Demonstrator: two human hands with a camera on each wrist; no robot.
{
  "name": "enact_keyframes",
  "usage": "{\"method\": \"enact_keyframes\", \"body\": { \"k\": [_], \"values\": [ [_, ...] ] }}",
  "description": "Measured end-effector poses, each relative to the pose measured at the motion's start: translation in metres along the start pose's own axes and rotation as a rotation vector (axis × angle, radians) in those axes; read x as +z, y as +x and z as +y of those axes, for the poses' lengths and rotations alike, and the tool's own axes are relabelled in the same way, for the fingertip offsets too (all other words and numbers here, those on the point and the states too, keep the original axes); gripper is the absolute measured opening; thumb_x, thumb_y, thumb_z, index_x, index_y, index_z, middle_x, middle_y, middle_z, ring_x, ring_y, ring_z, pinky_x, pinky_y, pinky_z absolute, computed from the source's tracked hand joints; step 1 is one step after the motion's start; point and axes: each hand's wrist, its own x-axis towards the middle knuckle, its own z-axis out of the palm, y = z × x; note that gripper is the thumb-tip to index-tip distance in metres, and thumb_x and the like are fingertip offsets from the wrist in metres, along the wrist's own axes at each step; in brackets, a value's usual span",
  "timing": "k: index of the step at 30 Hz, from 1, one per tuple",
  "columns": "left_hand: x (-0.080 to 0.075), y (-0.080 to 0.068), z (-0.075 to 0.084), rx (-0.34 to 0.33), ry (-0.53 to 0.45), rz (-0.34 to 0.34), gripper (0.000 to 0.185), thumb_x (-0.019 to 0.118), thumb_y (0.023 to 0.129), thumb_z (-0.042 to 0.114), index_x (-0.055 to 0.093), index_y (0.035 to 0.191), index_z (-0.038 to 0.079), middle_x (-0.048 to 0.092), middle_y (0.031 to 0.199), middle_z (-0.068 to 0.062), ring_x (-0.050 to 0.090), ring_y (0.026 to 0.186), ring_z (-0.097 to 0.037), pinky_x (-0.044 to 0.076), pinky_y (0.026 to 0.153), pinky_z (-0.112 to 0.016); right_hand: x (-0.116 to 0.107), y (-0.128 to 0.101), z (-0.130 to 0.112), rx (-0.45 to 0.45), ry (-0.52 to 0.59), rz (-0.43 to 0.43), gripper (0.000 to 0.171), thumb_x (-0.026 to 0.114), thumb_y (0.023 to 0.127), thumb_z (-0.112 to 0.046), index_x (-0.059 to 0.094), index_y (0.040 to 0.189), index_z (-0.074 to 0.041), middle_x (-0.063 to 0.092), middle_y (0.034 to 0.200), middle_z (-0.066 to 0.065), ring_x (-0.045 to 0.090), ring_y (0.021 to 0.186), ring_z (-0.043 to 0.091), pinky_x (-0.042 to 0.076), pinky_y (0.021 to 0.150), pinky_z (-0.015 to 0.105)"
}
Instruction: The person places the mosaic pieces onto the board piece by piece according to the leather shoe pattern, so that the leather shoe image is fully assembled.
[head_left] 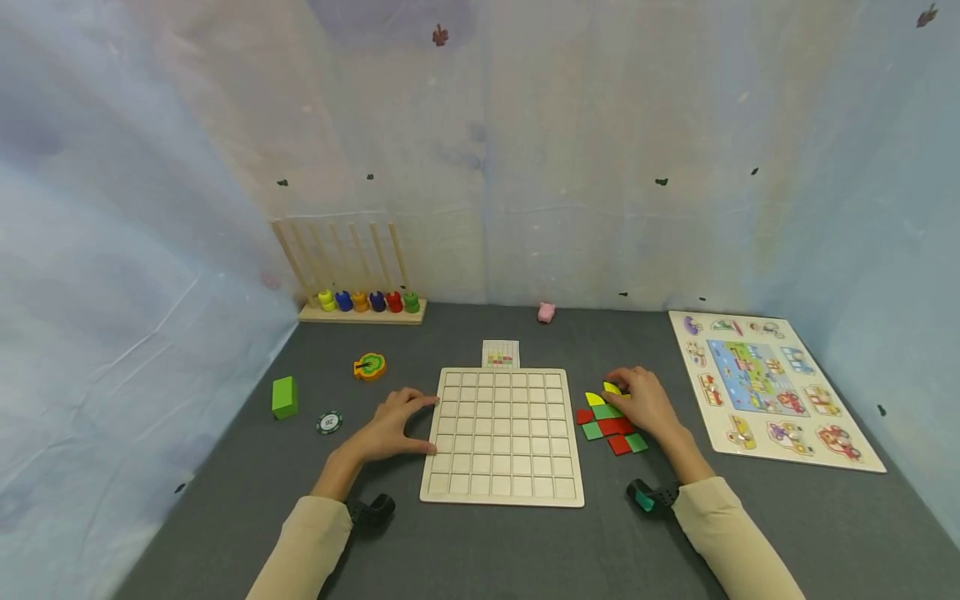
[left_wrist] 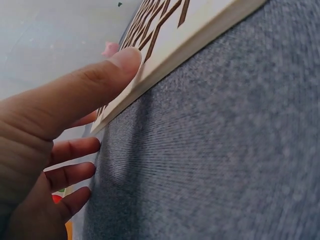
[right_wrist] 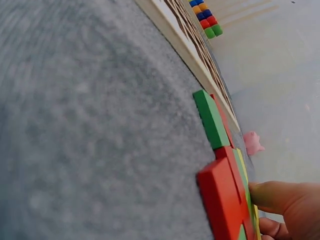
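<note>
A pale wooden board with a square grid (head_left: pixel 504 435) lies flat on the dark table. My left hand (head_left: pixel 392 425) is at its left edge, thumb and index finger spread apart; in the left wrist view the thumb (left_wrist: pixel 95 85) lies over the board's rim. To the right of the board sits a cluster of flat tiles, with red tiles (head_left: pixel 616 426), green tiles (head_left: pixel 606 412) and yellow curved tiles (head_left: pixel 595 399). My right hand (head_left: pixel 643 402) is over the cluster's far right part, its thumb (right_wrist: pixel 272 196) touching the tiles' edge. Whether it pinches a yellow tile is hidden.
Above the board lies a small pattern card (head_left: pixel 500 354). A bead abacus (head_left: pixel 363 312) and a pink pig figure (head_left: pixel 546 312) stand behind. At left are a green block (head_left: pixel 285 397), a poker chip (head_left: pixel 329 422) and a tree-shaped piece (head_left: pixel 370 367). A picture puzzle (head_left: pixel 765 387) lies right.
</note>
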Motion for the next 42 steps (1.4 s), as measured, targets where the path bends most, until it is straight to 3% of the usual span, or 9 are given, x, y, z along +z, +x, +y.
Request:
{"method": "enact_keyframes", "body": {
  "k": [5, 11, 19, 24, 34, 42],
  "values": [
    [0.0, -0.001, 0.001, 0.0, 0.01, 0.002, 0.078, 0.077, 0.071, 0.047, 0.048, 0.136, 0.016, 0.042, 0.127, -0.007, 0.036, 0.115, -0.028, 0.027, 0.096, -0.057, 0.001, 0.002, -0.01, 0.011, 0.01, 0.01, 0.023, 0.072, 0.08, -0.013, 0.069, 0.099, 0.0, 0.061, 0.088, 0.015, 0.056, 0.079, 0.028, 0.045, 0.071, 0.045],
    [-0.002, -0.002, 0.002, -0.002, 0.015, 0.001, 0.076, 0.077, 0.072, 0.046, 0.049, 0.136, 0.017, 0.042, 0.127, -0.007, 0.036, 0.115, -0.027, 0.027, 0.096, -0.056, 0.006, 0.007, -0.036, -0.007, 0.115, -0.008, 0.023, 0.07, 0.082, -0.008, 0.068, 0.103, 0.0, 0.058, 0.097, 0.016, 0.056, 0.087, 0.03, 0.046, 0.075, 0.046],
    [-0.001, -0.001, 0.003, -0.012, 0.016, -0.009, 0.075, 0.076, 0.072, 0.048, 0.049, 0.136, 0.018, 0.042, 0.128, -0.006, 0.035, 0.115, -0.027, 0.028, 0.097, -0.054, 0.024, 0.015, -0.074, -0.181, 0.281, -0.085, 0.023, 0.071, 0.081, -0.006, 0.069, 0.103, -0.003, 0.057, 0.093, 0.012, 0.055, 0.079, 0.023, 0.046, 0.069, 0.034],
    [-0.001, -0.001, 0.002, -0.014, 0.021, -0.014, 0.075, 0.075, 0.072, 0.049, 0.049, 0.135, 0.019, 0.041, 0.129, -0.006, 0.035, 0.117, -0.027, 0.027, 0.097, -0.055, 0.038, 0.018, -0.099, -0.263, 0.341, -0.158, 0.022, 0.068, 0.082, -0.004, 0.069, 0.104, -0.003, 0.059, 0.094, 0.01, 0.056, 0.083, 0.023, 0.048, 0.071, 0.032],
    [0.0, -0.001, 0.001, -0.019, 0.043, -0.016, 0.073, 0.074, 0.073, 0.05, 0.05, 0.135, 0.02, 0.041, 0.129, -0.006, 0.035, 0.117, -0.028, 0.028, 0.096, -0.055, 0.068, 0.021, -0.152, -0.41, 0.404, -0.241, 0.025, 0.068, 0.082, -0.001, 0.067, 0.107, -0.002, 0.061, 0.102, 0.009, 0.057, 0.093, 0.024, 0.048, 0.079, 0.037],
    [0.001, -0.001, 0.001, -0.006, 0.038, -0.006, 0.072, 0.074, 0.074, 0.049, 0.05, 0.135, 0.019, 0.042, 0.128, -0.006, 0.035, 0.115, -0.027, 0.028, 0.096, -0.055, 0.09, 0.023, -0.164, -0.46, 0.359, -0.246, 0.015, 0.071, 0.079, -0.003, 0.069, 0.094, -0.005, 0.066, 0.094, 0.004, 0.059, 0.09, 0.018, 0.046, 0.082, 0.031]
  ]
}}
